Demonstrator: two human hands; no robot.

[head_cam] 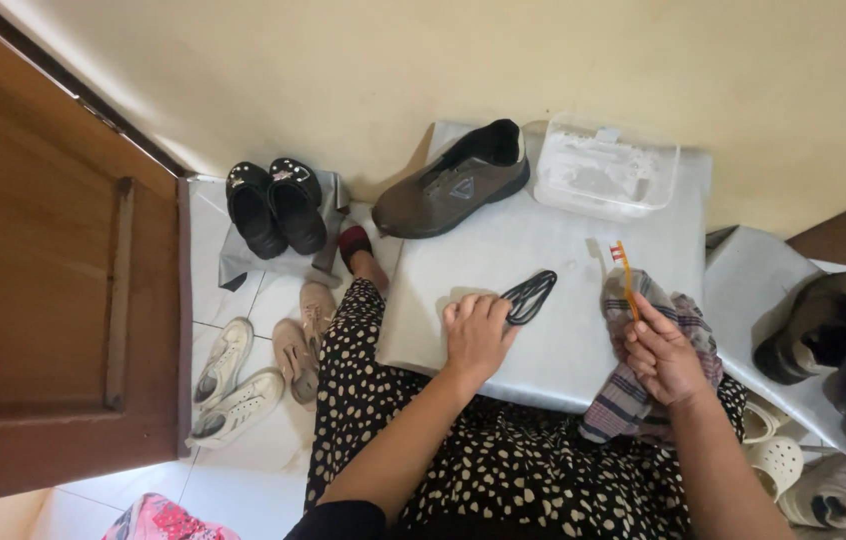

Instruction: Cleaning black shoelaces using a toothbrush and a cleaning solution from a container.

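As the head camera looks down, the left hand (476, 335) lies flat, its fingers on a looped black shoelace (529, 295) on the grey padded surface (543, 235). The right hand (661, 352) pinches an orange-handled toothbrush (625, 275) upright over a checked cloth (633, 385), which hides its lower fingers. A brown laced shoe (453, 185) sits beyond, beside a clear plastic tub (605, 168).
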